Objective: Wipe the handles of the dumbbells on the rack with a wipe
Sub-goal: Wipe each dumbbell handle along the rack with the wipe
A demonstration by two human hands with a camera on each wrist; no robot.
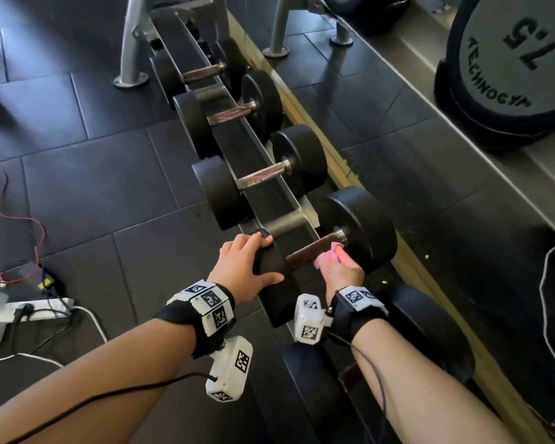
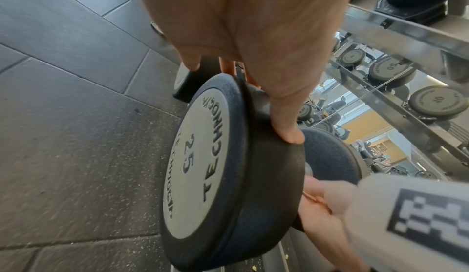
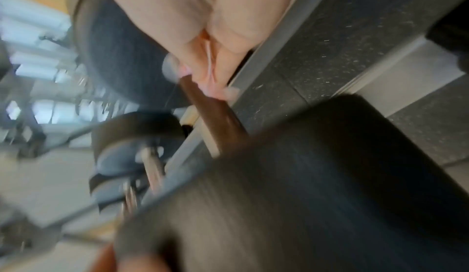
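The nearest dumbbell lies across the low black rack rail; its left head is marked 25. My left hand grips that head from above, thumb on the rim and fingers curled over the top. The brown handle runs to the right head. My right hand pinches a pink wipe against the handle, close to the right head. In the blurred right wrist view, the wipe shows between the fingers, on the handle.
Further dumbbells sit along the rail beyond. A larger dumbbell lies under my right forearm. A big 75 dumbbell rests on the upper shelf at right. A power strip and cables lie on the floor at left.
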